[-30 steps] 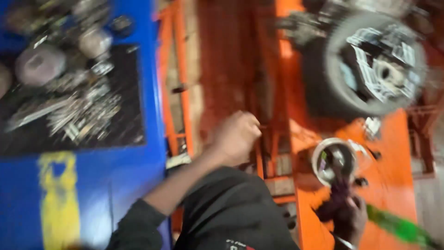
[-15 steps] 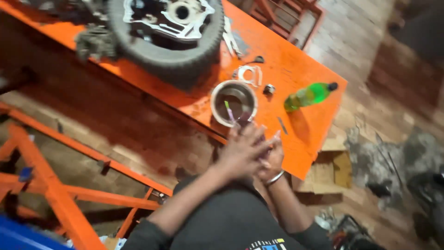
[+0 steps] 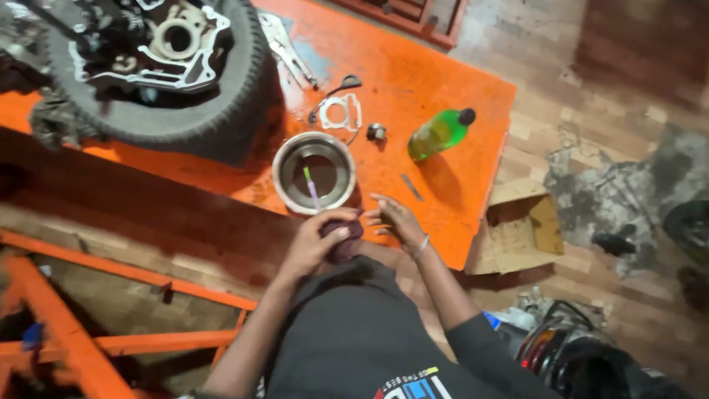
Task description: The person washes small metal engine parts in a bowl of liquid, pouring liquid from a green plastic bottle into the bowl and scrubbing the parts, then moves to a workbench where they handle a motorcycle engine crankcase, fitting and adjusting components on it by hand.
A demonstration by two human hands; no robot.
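Left hand (image 3: 314,247) gripped a small dark part (image 3: 341,240) just below the metal bowl (image 3: 314,172), at the orange surface's (image 3: 443,66) near edge. Right hand (image 3: 396,220) hovered beside it, fingers spread. Looked like mid-cleaning; steady holding needed. Open room lay right of the bowl, toward the green bottle (image 3: 439,134).

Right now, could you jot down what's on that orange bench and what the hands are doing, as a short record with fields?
Surface: orange workbench
Left hand: grips a small dark part at the bench edge
Right hand: open, fingers spread beside the dark part
Just ahead: steel bowl with a thin brush standing in it
Right of bowl: green bottle lying on its side
Behind bowl: pale gasket
Far left: tyre cradling an engine casing
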